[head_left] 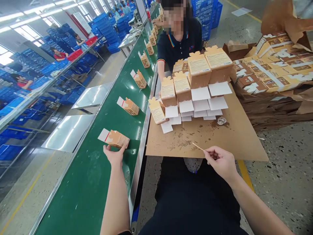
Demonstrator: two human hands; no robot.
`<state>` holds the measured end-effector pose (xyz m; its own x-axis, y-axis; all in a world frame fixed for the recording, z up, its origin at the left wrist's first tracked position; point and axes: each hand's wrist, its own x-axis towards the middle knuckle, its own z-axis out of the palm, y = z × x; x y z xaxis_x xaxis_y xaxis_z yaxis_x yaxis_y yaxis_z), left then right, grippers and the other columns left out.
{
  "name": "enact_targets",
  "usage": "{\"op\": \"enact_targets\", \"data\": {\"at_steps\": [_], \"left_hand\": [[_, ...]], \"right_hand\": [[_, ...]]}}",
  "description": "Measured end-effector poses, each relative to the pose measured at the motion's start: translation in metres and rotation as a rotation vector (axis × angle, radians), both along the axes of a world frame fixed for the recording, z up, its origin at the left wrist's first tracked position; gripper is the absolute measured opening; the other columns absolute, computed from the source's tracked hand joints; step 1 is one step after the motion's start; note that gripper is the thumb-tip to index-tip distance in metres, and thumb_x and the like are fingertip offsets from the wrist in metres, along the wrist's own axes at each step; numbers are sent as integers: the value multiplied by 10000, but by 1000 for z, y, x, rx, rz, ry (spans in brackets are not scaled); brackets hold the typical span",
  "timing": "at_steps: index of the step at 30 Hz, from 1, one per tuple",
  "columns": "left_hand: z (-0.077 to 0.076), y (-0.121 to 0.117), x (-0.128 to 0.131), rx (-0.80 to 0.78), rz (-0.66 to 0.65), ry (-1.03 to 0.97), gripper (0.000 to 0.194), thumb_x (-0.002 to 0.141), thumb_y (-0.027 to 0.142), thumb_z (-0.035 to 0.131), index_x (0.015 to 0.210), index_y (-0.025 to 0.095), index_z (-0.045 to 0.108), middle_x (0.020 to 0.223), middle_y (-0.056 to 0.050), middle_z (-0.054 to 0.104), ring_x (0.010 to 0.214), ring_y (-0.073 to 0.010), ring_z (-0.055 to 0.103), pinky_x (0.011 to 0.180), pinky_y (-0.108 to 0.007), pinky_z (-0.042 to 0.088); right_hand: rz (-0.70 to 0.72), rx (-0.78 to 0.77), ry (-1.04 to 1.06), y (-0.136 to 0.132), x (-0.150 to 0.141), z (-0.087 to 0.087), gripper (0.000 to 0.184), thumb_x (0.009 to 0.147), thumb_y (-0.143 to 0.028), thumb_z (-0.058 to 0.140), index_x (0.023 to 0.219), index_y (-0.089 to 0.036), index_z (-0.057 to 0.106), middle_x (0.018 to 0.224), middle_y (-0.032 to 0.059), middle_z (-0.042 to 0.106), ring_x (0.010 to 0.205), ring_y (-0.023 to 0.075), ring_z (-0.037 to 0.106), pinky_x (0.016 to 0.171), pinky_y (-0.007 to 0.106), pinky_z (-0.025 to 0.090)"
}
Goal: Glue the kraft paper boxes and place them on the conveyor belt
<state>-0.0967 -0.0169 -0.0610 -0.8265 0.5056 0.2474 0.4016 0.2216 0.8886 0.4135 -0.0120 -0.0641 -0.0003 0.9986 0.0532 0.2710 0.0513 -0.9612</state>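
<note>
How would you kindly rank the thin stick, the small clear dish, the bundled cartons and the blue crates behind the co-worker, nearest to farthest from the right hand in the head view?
1. Thin stick: held in the right hand.
2. Small clear dish: on the cardboard sheet, ahead.
3. Bundled cartons: forward and right.
4. Blue crates: far back, behind the co-worker.
</note>
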Motion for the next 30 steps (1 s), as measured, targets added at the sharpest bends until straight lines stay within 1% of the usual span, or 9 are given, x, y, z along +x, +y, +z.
{"op": "enact_targets", "data": {"at_steps": [3, 6, 10, 13, 16, 19, 23, 27, 30], "left_hand": [[-1, -7, 35, 126, 205, 172, 864, 662, 445, 978, 1329, 284, 452, 1434, -119, 482, 1486, -393, 511, 1316, -665, 380], [7, 14, 82, 247, -36, 174, 624, 814, 468, 865, 1289, 269, 514, 1331, -99, 534, 1312, -314, 611, 1227, -560, 493], [22, 85, 128, 191, -299, 31, 610, 848, 447, 867, 1349, 240, 587, 1330, -118, 587, 1301, -288, 640, 1222, -493, 493], [27, 139, 149, 47, -394, -312, 711, 867, 471, 872, 1455, 232, 549, 1352, -150, 647, 1275, -292, 705, 1187, -491, 533], [26, 165, 166, -73, -506, -642, 857, 847, 423, 922, 1564, 240, 489, 1412, -178, 720, 1328, -317, 735, 1197, -502, 546], [23, 155, 168, -21, -575, -751, 917, 765, 318, 986, 1557, 243, 529, 1486, -188, 738, 1401, -345, 722, 1199, -529, 565], [18, 101, 152, 38, -700, -819, 804, 656, 345, 1041, 1373, 219, 702, 1430, -183, 785, 1368, -392, 744, 1166, -575, 597], [6, 52, 159, 112, -670, -942, 689, 664, 340, 1041, 1293, 266, 770, 1458, -123, 787, 1423, -382, 712, 1203, -536, 581], [-4, 39, 180, 111, -645, -955, 738, 645, 309, 1072, 1315, 285, 765, 1466, -105, 783, 1444, -363, 699, 1231, -508, 562]], "right_hand": [[-49, 7, -18, 1, 8, -1, 450, 967, -657, 795, 802, -239, 792, 638, 29, 700, 488, 176, 662, 504, 292, 619], [-92, 0, -33, 1, 14, 2, 489, 954, -693, 795, 790, -233, 785, 625, 31, 690, 468, 173, 660, 493, 286, 617], [-102, 18, -24, 1, 12, 12, 542, 928, -744, 801, 763, -228, 772, 604, 34, 680, 456, 174, 657, 469, 280, 604], [-124, 47, -27, -2, 10, 19, 572, 930, -772, 786, 754, -228, 769, 584, 32, 671, 439, 172, 646, 451, 279, 590], [-147, 63, -34, -6, 11, 20, 589, 943, -786, 767, 747, -231, 765, 575, 34, 672, 432, 172, 641, 449, 283, 582], [-173, 58, -41, -12, 15, 20, 586, 944, -788, 767, 756, -233, 765, 575, 34, 677, 433, 172, 639, 457, 290, 581], [-169, 39, -41, -23, 19, 19, 532, 962, -730, 783, 771, -234, 767, 587, 29, 680, 436, 171, 638, 463, 289, 571], [-76, 22, -22, -27, 3, 17, 399, 1010, -575, 773, 797, -238, 765, 619, 17, 691, 469, 162, 645, 489, 277, 568], [40, 69, -68, -15, -25, 8, 278, 1009, -435, 739, 806, -246, 748, 657, 14, 708, 545, 162, 657, 561, 276, 581]]}}
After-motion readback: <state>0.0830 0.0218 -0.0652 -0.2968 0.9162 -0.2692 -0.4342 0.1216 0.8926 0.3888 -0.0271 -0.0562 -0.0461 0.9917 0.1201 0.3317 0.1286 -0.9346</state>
